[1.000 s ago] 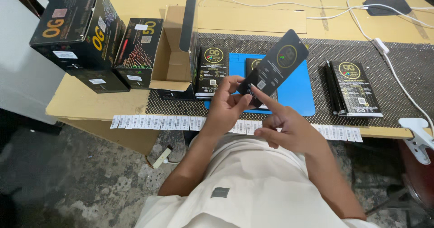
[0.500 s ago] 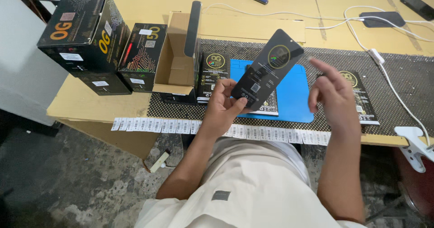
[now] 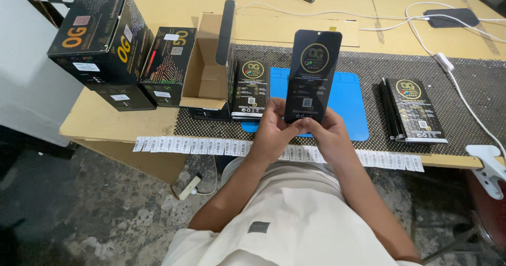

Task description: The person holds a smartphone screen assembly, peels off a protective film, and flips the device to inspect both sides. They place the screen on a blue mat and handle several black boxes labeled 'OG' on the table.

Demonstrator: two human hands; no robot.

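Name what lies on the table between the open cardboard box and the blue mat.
In the head view, a stack of black packets stands between the open cardboard box and the blue mat.

Both forearms rise from six o'clock and converge at the centre. The left hand (image 3: pixel 273 134) curls inward with its thumb pointing toward one o'clock; the right hand (image 3: pixel 331 135) mirrors it, fingers bent, each grip closed, fingertips nearly meeting.

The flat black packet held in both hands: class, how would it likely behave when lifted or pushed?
The flat black packet stands straight though the left hand and right hand grip only its bottom edge, so probably stiff and light. Its glossy face may be slippery. Being flat, it should slide, not roll.
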